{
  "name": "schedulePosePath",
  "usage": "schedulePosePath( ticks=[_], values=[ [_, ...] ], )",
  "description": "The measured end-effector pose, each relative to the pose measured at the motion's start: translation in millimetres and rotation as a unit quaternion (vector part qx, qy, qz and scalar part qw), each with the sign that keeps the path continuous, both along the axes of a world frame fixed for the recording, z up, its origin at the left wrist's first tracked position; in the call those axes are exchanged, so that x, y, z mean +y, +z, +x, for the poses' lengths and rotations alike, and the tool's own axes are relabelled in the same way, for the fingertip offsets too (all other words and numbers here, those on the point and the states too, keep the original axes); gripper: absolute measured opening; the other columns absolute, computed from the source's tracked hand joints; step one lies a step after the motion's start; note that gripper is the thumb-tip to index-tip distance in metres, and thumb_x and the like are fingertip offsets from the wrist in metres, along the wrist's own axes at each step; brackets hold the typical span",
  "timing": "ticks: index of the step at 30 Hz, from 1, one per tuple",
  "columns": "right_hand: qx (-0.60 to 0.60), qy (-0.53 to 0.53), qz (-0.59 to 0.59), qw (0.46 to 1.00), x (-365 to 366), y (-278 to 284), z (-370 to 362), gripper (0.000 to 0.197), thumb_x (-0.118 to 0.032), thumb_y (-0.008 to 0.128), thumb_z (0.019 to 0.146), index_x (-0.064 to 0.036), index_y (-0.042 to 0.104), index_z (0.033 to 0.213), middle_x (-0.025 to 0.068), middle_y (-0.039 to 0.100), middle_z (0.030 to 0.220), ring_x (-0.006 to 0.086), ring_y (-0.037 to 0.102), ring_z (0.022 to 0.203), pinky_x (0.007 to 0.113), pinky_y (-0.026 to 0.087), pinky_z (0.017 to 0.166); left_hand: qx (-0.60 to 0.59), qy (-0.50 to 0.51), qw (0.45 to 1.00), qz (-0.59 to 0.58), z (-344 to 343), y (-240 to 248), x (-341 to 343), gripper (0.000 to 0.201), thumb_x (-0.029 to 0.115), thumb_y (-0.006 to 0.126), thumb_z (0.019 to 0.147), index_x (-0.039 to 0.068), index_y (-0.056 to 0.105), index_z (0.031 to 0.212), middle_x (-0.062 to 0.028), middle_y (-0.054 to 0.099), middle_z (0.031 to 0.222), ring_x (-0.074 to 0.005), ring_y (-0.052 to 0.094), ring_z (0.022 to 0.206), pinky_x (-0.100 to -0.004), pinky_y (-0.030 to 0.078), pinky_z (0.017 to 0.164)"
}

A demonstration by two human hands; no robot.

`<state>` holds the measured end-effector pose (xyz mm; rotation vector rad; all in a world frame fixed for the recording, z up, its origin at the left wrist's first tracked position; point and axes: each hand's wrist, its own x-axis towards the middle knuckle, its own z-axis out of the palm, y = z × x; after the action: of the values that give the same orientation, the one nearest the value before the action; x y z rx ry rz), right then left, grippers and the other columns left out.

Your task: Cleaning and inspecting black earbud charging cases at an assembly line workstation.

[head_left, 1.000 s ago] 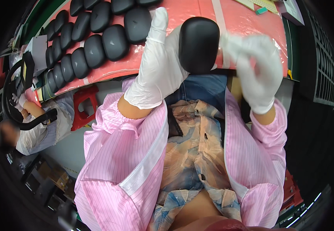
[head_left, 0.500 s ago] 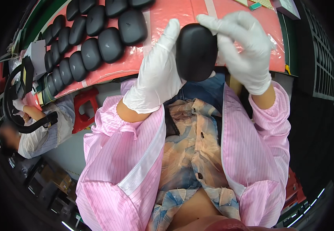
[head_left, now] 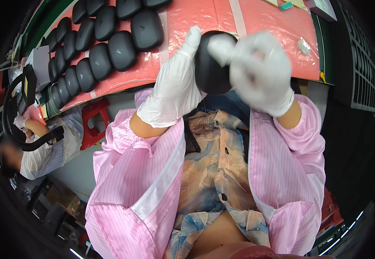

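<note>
A smooth black rounded oval piece [head_left: 213, 71] is held upright in front of me, over the near edge of the table. My left hand [head_left: 174, 82], in a white glove, grips it from the left with the thumb pointing up along its side. Across its upper right face passes my white-gloved right hand [head_left: 261, 69], blurred by motion, its fingers over the surface. Whether those fingers hold anything cannot be made out. The right part of the piece is hidden behind that hand.
Several similar black pieces [head_left: 105, 60] lie in rows on the pink-covered table [head_left: 187, 17] at the left. A small crumpled clear-white thing [head_left: 303, 46] lies at the right. A red stool [head_left: 96, 123] and another person [head_left: 49, 142] are at the far left.
My right hand has moved left and downward across the front of the black piece. The piece has shifted slightly left and down with my left hand still holding it.
</note>
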<state>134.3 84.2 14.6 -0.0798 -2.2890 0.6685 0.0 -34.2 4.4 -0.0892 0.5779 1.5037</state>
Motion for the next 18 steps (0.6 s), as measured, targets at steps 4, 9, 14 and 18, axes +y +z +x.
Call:
schedulePosePath(
  ticks=[4, 9, 14, 18],
  values=[
    [-0.033, 0.103, 0.041, 0.993, -25, -12, 25, 0.039, -0.002, 0.061, 0.060, -0.0126, 0.074, 0.096, 0.0005, 0.054, 0.074, 0.0213, 0.052, 0.063, 0.034, 0.043, 0.061, 0.029, -0.018, 0.999, 0.010, -6, -2, 5, 0.064, 0.051, 0.030, 0.102, -0.004, 0.055, 0.123, -0.0187, 0.067, 0.106, -0.0319, 0.068, 0.093, -0.0416, 0.059, 0.080],
    [0.008, -0.007, -0.019, 1.000, 31, 18, 9, 0.035, 0.010, 0.051, 0.076, 0.0003, 0.069, 0.104, 0.0101, 0.064, 0.089, 0.0170, 0.054, 0.069, 0.029, 0.045, 0.064, 0.019, -0.081, 0.994, 0.068, -8, 5, 3, 0.065, 0.053, 0.034, 0.100, -0.003, 0.053, 0.126, -0.0193, 0.064, 0.115, -0.0318, 0.067, 0.099, -0.0448, 0.058, 0.083],
    [0.021, 0.077, 0.016, 0.997, 12, -9, 8, 0.043, 0.007, 0.058, 0.067, -0.0084, 0.073, 0.105, 0.0039, 0.060, 0.080, 0.0192, 0.055, 0.065, 0.031, 0.044, 0.058, -0.012, -0.013, 0.998, 0.060, -9, 5, 6, 0.055, 0.045, 0.038, 0.102, -0.002, 0.053, 0.126, -0.0150, 0.065, 0.114, -0.0266, 0.067, 0.101, -0.0442, 0.057, 0.085],
    [0.011, 0.046, -0.002, 0.999, -7, -15, 36, 0.038, 0.002, 0.058, 0.060, -0.0087, 0.074, 0.093, 0.0031, 0.056, 0.077, 0.0206, 0.052, 0.064, 0.033, 0.042, 0.058, 0.096, 0.011, 0.995, -0.023, -5, 3, 10, 0.062, 0.051, 0.041, 0.099, -0.003, 0.053, 0.126, -0.0216, 0.063, 0.113, -0.0314, 0.067, 0.097, -0.0438, 0.058, 0.082]
  ],
)
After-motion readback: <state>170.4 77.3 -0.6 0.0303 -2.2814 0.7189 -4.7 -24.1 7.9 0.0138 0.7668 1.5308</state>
